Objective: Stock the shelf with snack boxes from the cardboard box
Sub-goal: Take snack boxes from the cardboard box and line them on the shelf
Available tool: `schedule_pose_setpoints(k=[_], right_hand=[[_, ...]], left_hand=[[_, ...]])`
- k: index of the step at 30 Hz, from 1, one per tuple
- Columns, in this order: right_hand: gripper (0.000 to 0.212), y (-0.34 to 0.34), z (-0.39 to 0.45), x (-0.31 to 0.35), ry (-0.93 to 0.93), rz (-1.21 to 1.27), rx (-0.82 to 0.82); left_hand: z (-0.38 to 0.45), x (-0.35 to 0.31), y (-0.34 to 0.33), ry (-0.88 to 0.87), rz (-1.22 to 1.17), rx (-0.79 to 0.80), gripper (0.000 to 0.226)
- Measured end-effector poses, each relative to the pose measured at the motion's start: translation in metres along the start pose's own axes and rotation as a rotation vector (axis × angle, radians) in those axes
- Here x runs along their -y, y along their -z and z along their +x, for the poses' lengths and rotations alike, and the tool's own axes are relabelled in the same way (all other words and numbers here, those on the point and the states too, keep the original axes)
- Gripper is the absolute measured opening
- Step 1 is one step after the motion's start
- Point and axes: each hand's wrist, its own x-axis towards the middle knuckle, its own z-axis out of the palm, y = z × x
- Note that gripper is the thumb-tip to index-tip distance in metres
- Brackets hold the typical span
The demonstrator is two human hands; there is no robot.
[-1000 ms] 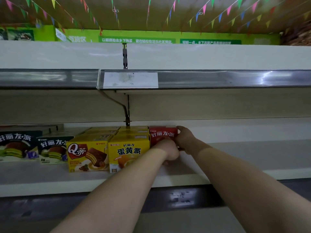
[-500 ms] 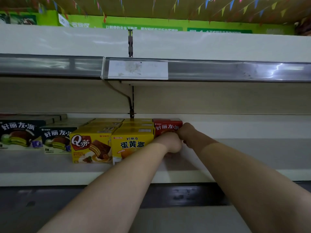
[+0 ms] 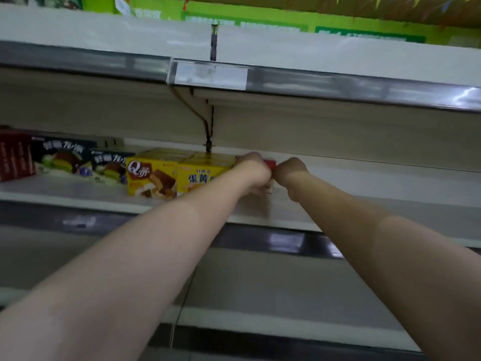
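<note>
Several cardboard snack boxes stood in a row on the pale, smooth shelf [image 3: 364,183], under a grey price rail with a blank white label [image 3: 210,75]. At the far left was a dark red box [image 3: 15,157], only partly in frame. Beside it sat two dark boxes [image 3: 62,158] printed with chocolate-coated pies, the second [image 3: 110,165] set slightly further forward. Next came a yellow box marked with a large Q [image 3: 152,178], showing a cut cake, touching a second yellow box [image 3: 200,173] with dark characters on its face. Both were plain rectangular cartons with matte tops; the print was blurred.

Just right of the second yellow box stood the red snack box [image 3: 272,165], mostly hidden, with only its upper right corner and a sliver of its lower edge showing. The left hand [image 3: 253,173] reached in from the lower left on a straight bare forearm, curled over the box's front and top, seemingly gripping it. The right hand [image 3: 291,169] came in from the lower right, wrist bent, fingers curled loosely at the box's right side; whether it truly clasped the box could not be told. To the right the shelf ran on bare and flat.
</note>
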Motion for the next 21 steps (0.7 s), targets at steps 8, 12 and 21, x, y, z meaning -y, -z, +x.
schedule_pose_setpoints(k=[8,12,21], right_hand=[[0.019,-0.041,-0.067,0.056,0.382,-0.24,-0.006],[0.02,-0.107,-0.123,0.103,0.627,-0.239,0.069],[0.019,-0.371,-0.348,0.192,0.931,-0.367,0.771]], left_hand=[[-0.093,0.039,0.075,0.012,-0.054,-0.197,0.02],[-0.159,0.086,0.141,0.055,0.205,-0.183,0.019],[-0.376,0.286,0.352,0.567,0.657,-0.237,0.025]])
